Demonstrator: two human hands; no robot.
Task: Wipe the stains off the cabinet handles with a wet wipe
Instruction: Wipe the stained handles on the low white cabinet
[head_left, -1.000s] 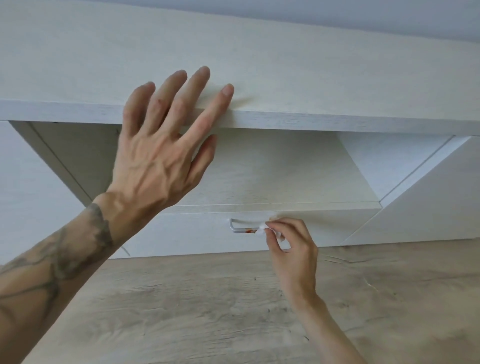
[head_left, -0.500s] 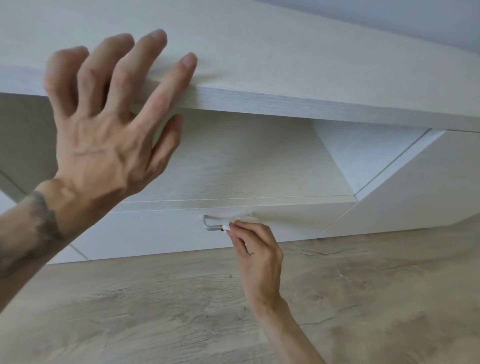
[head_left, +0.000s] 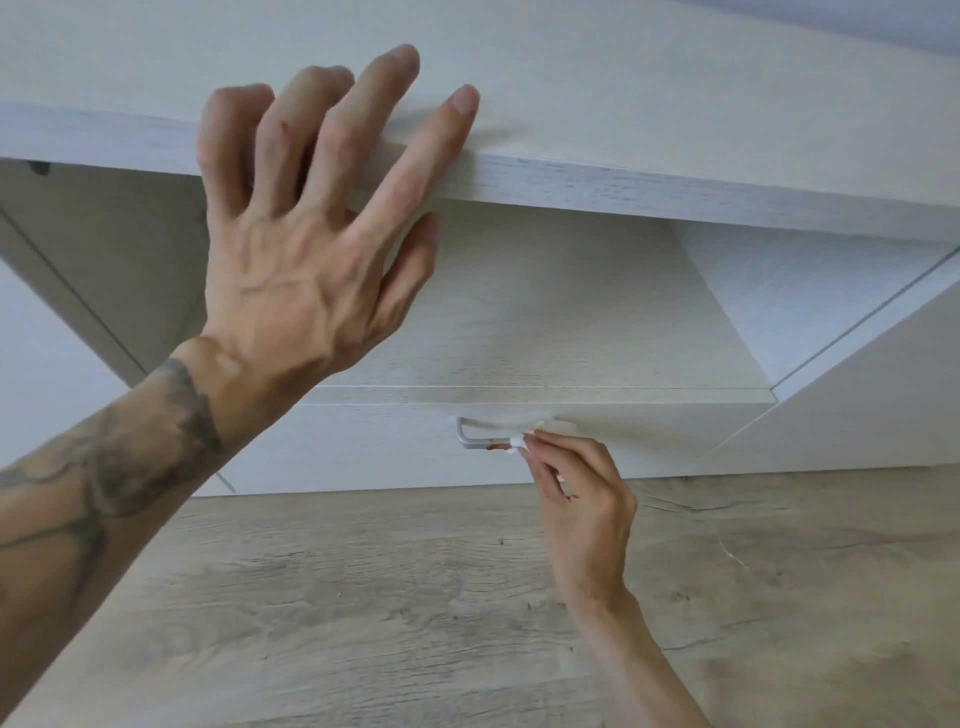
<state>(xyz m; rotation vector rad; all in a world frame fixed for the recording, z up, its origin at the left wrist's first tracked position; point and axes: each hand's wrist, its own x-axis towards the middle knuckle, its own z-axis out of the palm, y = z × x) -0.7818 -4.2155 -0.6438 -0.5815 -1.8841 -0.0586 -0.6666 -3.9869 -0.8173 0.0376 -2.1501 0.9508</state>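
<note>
A metal bar handle (head_left: 470, 439) sits on the front of a low white drawer (head_left: 363, 447); a reddish stain (head_left: 493, 445) shows on it just left of my fingers. My right hand (head_left: 582, 493) pinches a small white wet wipe (head_left: 517, 442) against the handle and covers the handle's right part. My left hand (head_left: 306, 234) is raised in front of the cabinet's top board (head_left: 675, 192), fingers spread, fingertips at its front edge, holding nothing.
An open shelf recess (head_left: 571, 312) lies above the drawer, with a slanted white side panel (head_left: 857, 374) on the right. Light wood-grain floor (head_left: 415, 597) fills the lower half of the view.
My right hand with the wipe slid left along the handle, then back right, uncovering more of the bar. My left hand stayed spread at the top board's edge as the view shifted.
</note>
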